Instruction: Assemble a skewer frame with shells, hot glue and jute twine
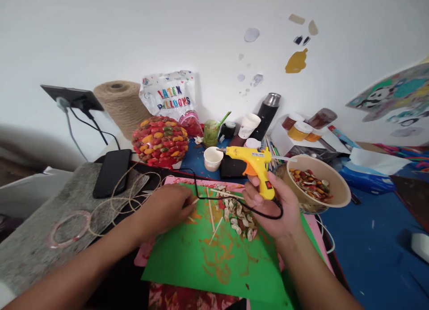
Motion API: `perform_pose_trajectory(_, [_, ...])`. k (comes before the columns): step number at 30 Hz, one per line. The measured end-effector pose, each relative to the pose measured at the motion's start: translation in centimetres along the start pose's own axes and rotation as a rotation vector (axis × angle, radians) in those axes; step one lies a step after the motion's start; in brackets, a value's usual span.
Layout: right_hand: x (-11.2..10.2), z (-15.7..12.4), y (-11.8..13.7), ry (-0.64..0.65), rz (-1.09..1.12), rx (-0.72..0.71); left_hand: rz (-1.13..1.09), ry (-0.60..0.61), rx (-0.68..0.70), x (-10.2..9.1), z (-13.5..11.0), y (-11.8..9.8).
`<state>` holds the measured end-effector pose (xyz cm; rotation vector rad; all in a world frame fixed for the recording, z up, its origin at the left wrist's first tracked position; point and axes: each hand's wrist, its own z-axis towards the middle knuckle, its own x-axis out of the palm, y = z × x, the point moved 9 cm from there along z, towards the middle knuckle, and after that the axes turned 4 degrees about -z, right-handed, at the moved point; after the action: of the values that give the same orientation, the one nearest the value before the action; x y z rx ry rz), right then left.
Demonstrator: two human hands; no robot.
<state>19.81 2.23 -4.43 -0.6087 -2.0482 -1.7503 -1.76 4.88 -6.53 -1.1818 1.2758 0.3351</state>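
Observation:
In my right hand [273, 207] is a yellow hot glue gun [256, 160], its nozzle pointing left and a clear glue stick out of its back. Its black cord loops below the handle and crosses the sheet. My left hand [169, 209] is closed low over the left of a green paper sheet [181, 265], pinching a thin wooden stick [195, 202] that mostly hides behind the fingers. Between the hands lie more thin sticks [211, 209] and a cluster of peanut shells [237, 216], some painted. Orange paint smears the sheet.
Behind stand a ball covered in painted shells [161, 140], a twine spool [119, 104], a balloon bag [169, 95], a paper cup [212, 159] and a black flask [266, 115]. A bowl of painted shells [338, 185] is at right. Left are a phone [112, 173] and loose twine [115, 200].

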Motion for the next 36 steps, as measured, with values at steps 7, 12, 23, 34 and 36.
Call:
perform_pose_trajectory(7, [-0.6,0.3,0.0,-0.001,0.075,0.024,-0.78,0.06,0.019,-4.0,-1.4,-1.0])
perform_pose_trajectory(12, [-0.5,0.2,-0.7,0.002,0.105,0.051,-1.336,-0.133,-0.11,-4.1,-0.7,1.3])
perform_pose_trajectory(23, [1.4,0.8,-0.4,0.021,0.09,0.11,-1.641,-0.283,-0.165,-4.0,0.3,2.3])
perform_pose_trajectory(34, [5.4,1.4,-1.7,0.23,0.25,0.076,-1.713,-0.316,-0.235,-2.5,0.0,2.1])
perform_pose_trajectory(36, [5.1,1.4,-2.6,0.222,0.244,0.077,-1.694,-0.284,-0.228,-1.9,0.1,1.9])
